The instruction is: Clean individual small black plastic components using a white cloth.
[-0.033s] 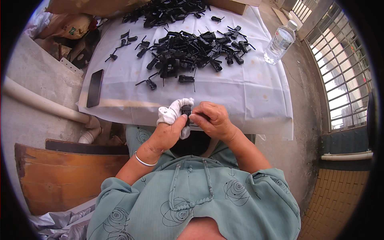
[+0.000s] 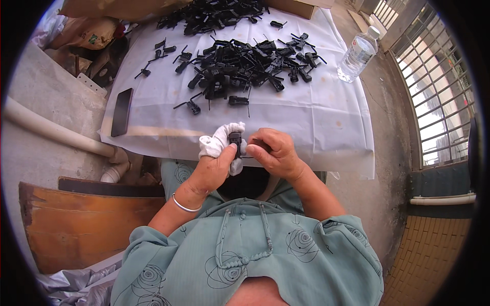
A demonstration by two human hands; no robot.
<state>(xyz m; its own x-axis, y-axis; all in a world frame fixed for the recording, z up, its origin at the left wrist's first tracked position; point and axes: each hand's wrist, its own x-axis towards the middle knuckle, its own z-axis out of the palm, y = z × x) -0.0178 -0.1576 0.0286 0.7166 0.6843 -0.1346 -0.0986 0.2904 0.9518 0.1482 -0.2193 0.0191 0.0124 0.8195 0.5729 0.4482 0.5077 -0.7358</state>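
Observation:
Just off the near table edge, my left hand (image 2: 217,164) is closed round a small black plastic part (image 2: 235,142), its thumb pressed on the front. A white cloth (image 2: 218,142) is bunched in the same hand, behind and around the part. My right hand (image 2: 274,153) is just to the right, fingers curled and thumb bent in toward them. A small gap separates its thumb tip from the black part. Whether anything small sits in those fingers is hidden. Beyond both hands, a heap of similar black parts with thin stems (image 2: 240,66) covers the middle of the table.
White sheeting (image 2: 301,130) covers the table. A second black heap (image 2: 214,15) lies at the far edge, near a cardboard box (image 2: 293,7). A dark phone (image 2: 122,112) lies at left, a water bottle (image 2: 357,55) stands at right. A pipe (image 2: 56,130) runs along the left.
My right hand has drawn slightly right, away from the black part. My left hand, with part and cloth, has shifted a little left and away from me.

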